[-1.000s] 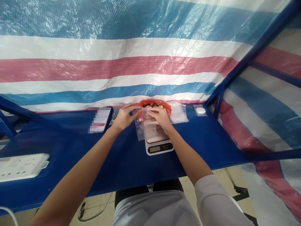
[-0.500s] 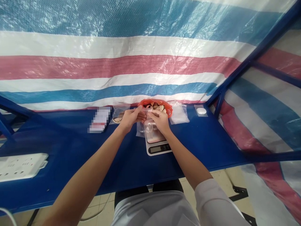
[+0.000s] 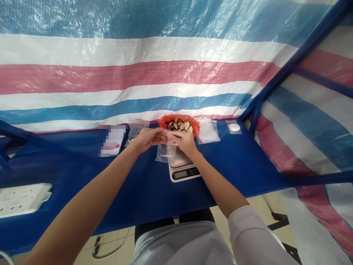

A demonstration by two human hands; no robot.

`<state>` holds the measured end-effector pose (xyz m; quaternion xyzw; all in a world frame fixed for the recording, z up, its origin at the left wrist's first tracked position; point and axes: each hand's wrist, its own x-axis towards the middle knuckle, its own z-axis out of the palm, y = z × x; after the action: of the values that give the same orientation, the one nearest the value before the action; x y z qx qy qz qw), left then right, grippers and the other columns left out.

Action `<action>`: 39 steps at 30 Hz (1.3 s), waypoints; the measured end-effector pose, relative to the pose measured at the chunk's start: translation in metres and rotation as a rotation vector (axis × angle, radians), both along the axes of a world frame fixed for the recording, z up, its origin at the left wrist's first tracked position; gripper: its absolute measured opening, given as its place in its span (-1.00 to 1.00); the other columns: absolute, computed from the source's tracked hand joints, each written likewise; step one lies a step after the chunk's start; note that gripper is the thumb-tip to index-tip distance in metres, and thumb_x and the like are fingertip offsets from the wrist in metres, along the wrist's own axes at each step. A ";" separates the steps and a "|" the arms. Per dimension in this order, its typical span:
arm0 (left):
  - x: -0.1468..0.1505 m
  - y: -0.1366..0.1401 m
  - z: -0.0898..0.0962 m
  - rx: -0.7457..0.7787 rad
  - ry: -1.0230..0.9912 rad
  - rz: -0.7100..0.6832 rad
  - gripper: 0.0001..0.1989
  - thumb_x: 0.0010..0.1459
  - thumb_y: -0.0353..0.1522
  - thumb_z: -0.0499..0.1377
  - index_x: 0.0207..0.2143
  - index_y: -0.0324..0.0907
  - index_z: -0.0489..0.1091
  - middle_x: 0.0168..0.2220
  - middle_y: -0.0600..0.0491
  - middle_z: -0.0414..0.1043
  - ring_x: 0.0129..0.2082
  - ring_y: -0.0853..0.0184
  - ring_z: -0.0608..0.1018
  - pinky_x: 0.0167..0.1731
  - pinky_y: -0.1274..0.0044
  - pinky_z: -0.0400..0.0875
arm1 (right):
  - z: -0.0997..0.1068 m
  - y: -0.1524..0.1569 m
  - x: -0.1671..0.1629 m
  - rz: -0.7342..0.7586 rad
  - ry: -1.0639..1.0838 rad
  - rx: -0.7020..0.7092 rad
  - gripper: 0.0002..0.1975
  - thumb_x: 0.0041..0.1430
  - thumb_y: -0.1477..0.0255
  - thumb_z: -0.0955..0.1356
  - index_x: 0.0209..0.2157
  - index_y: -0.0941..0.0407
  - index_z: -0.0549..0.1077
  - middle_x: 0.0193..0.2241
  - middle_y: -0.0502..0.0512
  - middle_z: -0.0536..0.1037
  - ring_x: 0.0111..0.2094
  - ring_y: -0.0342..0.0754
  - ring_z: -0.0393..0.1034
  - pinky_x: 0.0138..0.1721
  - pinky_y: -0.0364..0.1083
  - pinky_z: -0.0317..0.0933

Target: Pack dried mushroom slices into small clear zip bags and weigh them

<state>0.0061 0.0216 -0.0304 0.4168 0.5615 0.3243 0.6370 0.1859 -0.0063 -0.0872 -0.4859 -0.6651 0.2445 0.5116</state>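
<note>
My left hand [image 3: 150,139] and my right hand [image 3: 183,142] meet over a kitchen scale [image 3: 179,162], both pinching the top edge of a clear plastic bag [image 3: 163,153]. The bag hangs down beside and partly over the scale's left edge. What it contains, if anything, I cannot make out. Just behind my hands sits an orange-red plastic bag [image 3: 197,126], its mouth wide, full of dried brown and pale slices [image 3: 180,125]. To the left, partly behind my left hand, lies another clear bag [image 3: 135,130] with a few slices in it.
A stack of clear bags [image 3: 209,130] lies right of the orange-red bag, and a small bag with a round white object [image 3: 234,127] farther right. At left are a blurred-out flat item [image 3: 113,141] and a white power strip [image 3: 24,198]. Striped sheeting [image 3: 138,77] walls the blue table [image 3: 143,198].
My hands have lowered slightly, still on the clear bag's top edge, and the slices in the orange-red bag show more fully. The whole view has shifted a little.
</note>
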 end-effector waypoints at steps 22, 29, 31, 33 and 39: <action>0.001 -0.007 0.009 0.343 0.183 -0.286 -0.61 -0.11 -0.03 0.38 -0.48 -0.20 0.58 -0.50 0.00 0.58 -0.47 0.28 0.59 -0.35 0.44 0.55 | 0.039 0.017 0.014 0.317 0.063 -0.417 -0.82 0.09 0.36 0.43 -0.34 0.15 0.67 -0.49 0.01 0.58 -0.50 -0.15 0.46 -0.50 -0.20 0.42; -0.011 -0.011 0.017 0.609 0.701 -0.292 -0.71 0.02 -0.14 0.24 -0.57 -0.17 0.46 -0.59 0.06 0.49 -0.58 0.36 0.45 -0.55 0.54 0.30 | 0.039 0.019 0.025 0.184 -0.136 -0.273 -0.87 0.06 0.53 0.41 -0.46 0.14 0.66 -0.52 0.03 0.60 -0.48 -0.11 0.50 -0.43 -0.18 0.40; -0.016 -0.013 0.018 0.718 0.820 -0.292 -0.73 0.02 -0.16 0.24 -0.58 -0.16 0.45 -0.57 0.07 0.49 -0.56 0.36 0.46 -0.52 0.53 0.30 | 0.039 0.018 0.028 0.177 -0.148 -0.267 -0.87 0.06 0.54 0.42 -0.47 0.15 0.66 -0.55 0.03 0.60 -0.50 -0.10 0.49 -0.44 -0.16 0.41; -0.019 -0.017 0.017 0.799 0.855 -0.311 -0.70 0.07 -0.13 0.20 -0.53 -0.16 0.47 -0.53 0.05 0.52 -0.52 0.33 0.50 -0.45 0.52 0.36 | 0.040 0.015 0.029 0.180 -0.143 -0.255 -0.88 0.06 0.53 0.42 -0.47 0.15 0.65 -0.55 0.04 0.60 -0.50 -0.09 0.49 -0.45 -0.16 0.41; -0.016 -0.029 -0.008 1.009 0.730 -0.311 -0.25 0.14 0.12 0.15 0.22 -0.18 0.35 0.20 -0.17 0.42 0.09 0.03 0.53 0.11 0.25 0.42 | 0.044 0.009 0.024 0.173 -0.136 -0.208 -0.87 0.04 0.53 0.42 -0.50 0.15 0.64 -0.63 -0.02 0.53 -0.55 -0.14 0.44 -0.48 -0.19 0.37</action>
<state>-0.0095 -0.0070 -0.0380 0.8254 0.4537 0.2898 0.1699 0.2095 0.0030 -0.0432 -0.4924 -0.7087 0.3219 0.3894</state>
